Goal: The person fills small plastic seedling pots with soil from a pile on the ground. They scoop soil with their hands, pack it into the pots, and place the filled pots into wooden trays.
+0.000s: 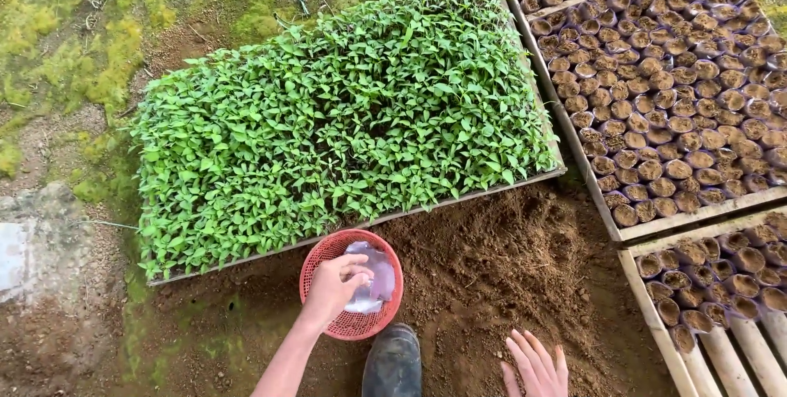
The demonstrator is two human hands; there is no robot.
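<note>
My left hand (334,285) reaches into a round red plastic basket (321,259) on the soil and grips clear plastic bags (377,278) lying inside it. My right hand (537,366) rests flat on the loose brown soil (508,266) near the bottom edge, fingers spread, holding nothing. A dark rubber boot (393,361) sits between the two hands. Just beyond the basket stands a wide bed of dense green seedlings (344,118) edged by a wooden board.
Wooden-framed trays (697,215) packed with several small soil-filled pots (680,77) fill the right side; another such tray (721,282) sits on slats at lower right. Mossy ground (74,53) lies to the left, with a pale flat stone (12,254) at the far left edge.
</note>
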